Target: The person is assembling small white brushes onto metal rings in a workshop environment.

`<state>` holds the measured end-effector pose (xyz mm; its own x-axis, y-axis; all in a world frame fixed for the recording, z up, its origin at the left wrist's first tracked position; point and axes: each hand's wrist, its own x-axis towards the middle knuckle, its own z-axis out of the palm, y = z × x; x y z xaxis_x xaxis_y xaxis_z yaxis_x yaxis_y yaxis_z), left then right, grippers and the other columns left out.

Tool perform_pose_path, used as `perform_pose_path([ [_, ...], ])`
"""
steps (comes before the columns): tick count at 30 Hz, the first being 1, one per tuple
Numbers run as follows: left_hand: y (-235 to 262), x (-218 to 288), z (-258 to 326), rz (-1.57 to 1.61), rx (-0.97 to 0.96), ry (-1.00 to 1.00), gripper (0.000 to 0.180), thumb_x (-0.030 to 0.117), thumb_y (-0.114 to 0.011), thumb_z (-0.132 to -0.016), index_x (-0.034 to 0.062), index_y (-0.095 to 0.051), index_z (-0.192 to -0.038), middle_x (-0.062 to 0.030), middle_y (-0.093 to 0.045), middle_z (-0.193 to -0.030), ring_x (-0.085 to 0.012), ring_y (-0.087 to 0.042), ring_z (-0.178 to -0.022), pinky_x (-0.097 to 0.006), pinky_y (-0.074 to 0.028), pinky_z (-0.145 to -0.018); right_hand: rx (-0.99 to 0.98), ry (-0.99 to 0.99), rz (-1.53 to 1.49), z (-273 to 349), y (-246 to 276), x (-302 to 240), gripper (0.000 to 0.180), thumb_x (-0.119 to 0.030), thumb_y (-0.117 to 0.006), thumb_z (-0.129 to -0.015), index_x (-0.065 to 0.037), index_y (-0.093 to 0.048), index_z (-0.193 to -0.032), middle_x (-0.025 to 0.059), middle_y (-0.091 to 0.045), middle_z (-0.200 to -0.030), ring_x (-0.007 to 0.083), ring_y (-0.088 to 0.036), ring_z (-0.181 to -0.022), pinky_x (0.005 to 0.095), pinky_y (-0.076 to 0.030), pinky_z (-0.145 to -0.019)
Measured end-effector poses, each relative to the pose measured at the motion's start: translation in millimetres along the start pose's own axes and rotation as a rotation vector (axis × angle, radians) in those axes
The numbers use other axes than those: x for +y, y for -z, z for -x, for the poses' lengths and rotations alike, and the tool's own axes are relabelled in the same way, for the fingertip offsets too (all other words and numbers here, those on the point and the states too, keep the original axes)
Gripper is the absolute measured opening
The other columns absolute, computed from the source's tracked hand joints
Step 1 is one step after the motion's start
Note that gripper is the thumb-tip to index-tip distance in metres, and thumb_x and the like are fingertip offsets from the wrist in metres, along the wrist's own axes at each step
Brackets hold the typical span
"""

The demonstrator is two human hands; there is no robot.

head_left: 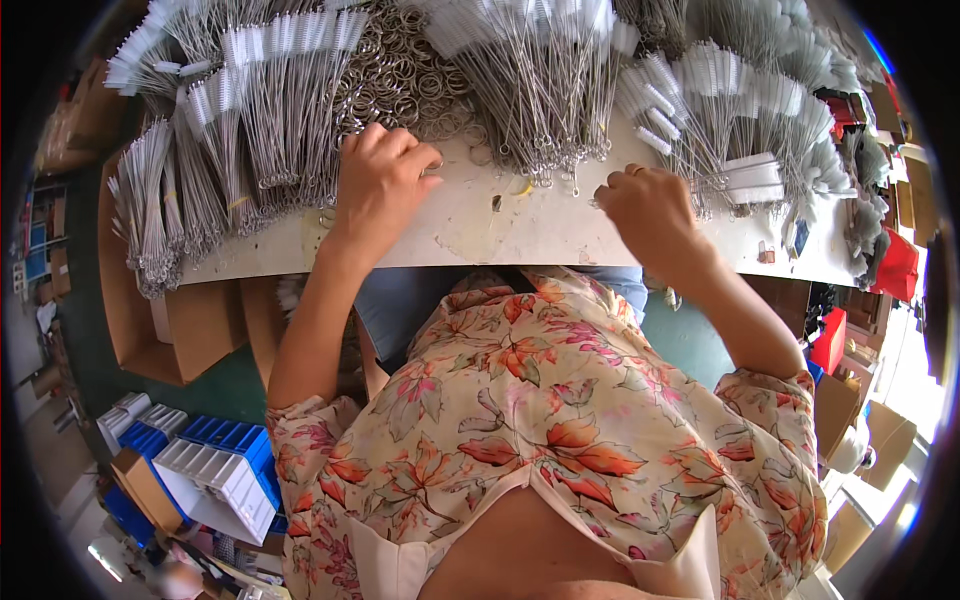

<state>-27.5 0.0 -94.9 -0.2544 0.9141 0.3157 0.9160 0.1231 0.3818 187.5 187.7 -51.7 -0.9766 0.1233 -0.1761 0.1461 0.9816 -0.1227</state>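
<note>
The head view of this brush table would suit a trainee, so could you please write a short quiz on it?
1. Of the left hand and the right hand, which is nearer to the heap of metal rings?
2. True or false: the wire-handled brushes have black bristles.
3. Fill in the blank: the plastic crates at the lower left of the picture are white and ____.

Key:
1. The left hand; it is just below the heap.
2. False; the bristles are white.
3. Blue.
</note>
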Motion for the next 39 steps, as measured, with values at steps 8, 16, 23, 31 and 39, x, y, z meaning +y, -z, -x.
perform_pose_path([
  [8, 3, 7, -4, 0.239, 0.180, 0.037, 0.013, 0.015, -0.066, -0.077, 0.0071, -0.059, -0.084, -0.0004, -0.057, -0.079, -0.0166, -0.048, -0.073, -0.031, -0.038, -0.072, 0.228, -0.140, -1.096, -26, 5, -28, 0.013, -0.007, -0.061, -0.082, 0.000, -0.065, -0.092, 0.0064, -0.063, -0.081, 0.0080, -0.056, -0.070, 0.0214, -0.046, -0.059],
  [16, 17, 60, -6, 1.639, 0.443, 0.446, 0.016, 0.015, -0.053, -0.090, 0.0007, -0.052, -0.095, -0.0037, -0.056, -0.079, -0.0073, -0.047, -0.064, -0.022, -0.043, -0.062, 0.248, 0.090, -1.553, -49, 40, -69, 0.013, -0.009, -0.064, -0.081, -0.003, -0.067, -0.092, 0.0067, -0.058, -0.102, 0.0109, -0.057, -0.079, 0.0233, -0.047, -0.065],
  [23, 21, 71, -6, 1.271, 0.552, 0.437, 0.010, 0.003, -0.053, -0.088, 0.0009, -0.056, -0.097, 0.0000, -0.057, -0.078, -0.0054, -0.053, -0.069, -0.020, -0.044, -0.061, 0.476, 0.170, -1.266, -47, 29, -82, 0.010, 0.000, -0.065, -0.075, -0.001, -0.067, -0.085, 0.0093, -0.061, -0.096, 0.0178, -0.061, -0.084, 0.0254, -0.049, -0.070],
  [31, 19, 74, 3, 1.093, 0.502, 0.426, 0.009, -0.002, -0.051, -0.087, 0.0005, -0.057, -0.093, -0.0004, -0.058, -0.077, -0.0047, -0.054, -0.066, -0.017, -0.044, -0.057, 0.684, 0.283, -0.976, -46, 15, -86, 0.020, 0.003, -0.067, -0.064, -0.007, -0.067, -0.081, 0.0036, -0.061, -0.095, 0.0186, -0.063, -0.074, 0.0274, -0.052, -0.059],
  [39, 41, 72, 7, 1.367, 0.299, 0.413, 0.012, 0.000, -0.052, -0.087, -0.0035, -0.057, -0.098, -0.0091, -0.061, -0.092, -0.0103, -0.059, -0.081, -0.022, -0.049, -0.069, 0.733, 0.403, -0.779, -46, 23, -78, 0.023, 0.004, -0.066, -0.057, -0.007, -0.066, -0.078, 0.0019, -0.062, -0.088, 0.0182, -0.062, -0.068, 0.0275, -0.051, -0.054],
])
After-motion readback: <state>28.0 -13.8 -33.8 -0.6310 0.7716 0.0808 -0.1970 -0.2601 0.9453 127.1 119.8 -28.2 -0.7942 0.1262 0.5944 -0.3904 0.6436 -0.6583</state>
